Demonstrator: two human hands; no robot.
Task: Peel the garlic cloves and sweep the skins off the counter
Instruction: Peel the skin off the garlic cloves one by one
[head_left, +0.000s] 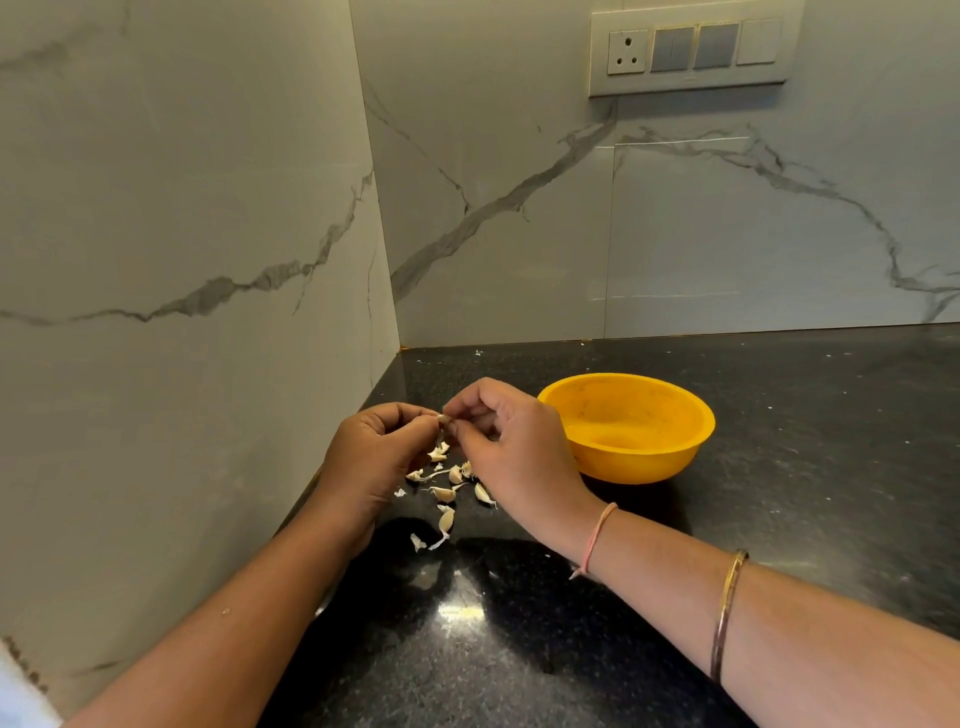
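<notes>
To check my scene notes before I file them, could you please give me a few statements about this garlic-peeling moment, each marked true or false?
1. The left hand and the right hand both pinch one small garlic clove. True.
2. The round yellow plastic bowl is full of peeled cloves. False: it looks empty.
3. On the black speckled stone counter lie loose cloves and papery skins, below the hands. True.
4. The bowl stands to the left of both hands. False: it stands to their right, beside the right hand.
</notes>
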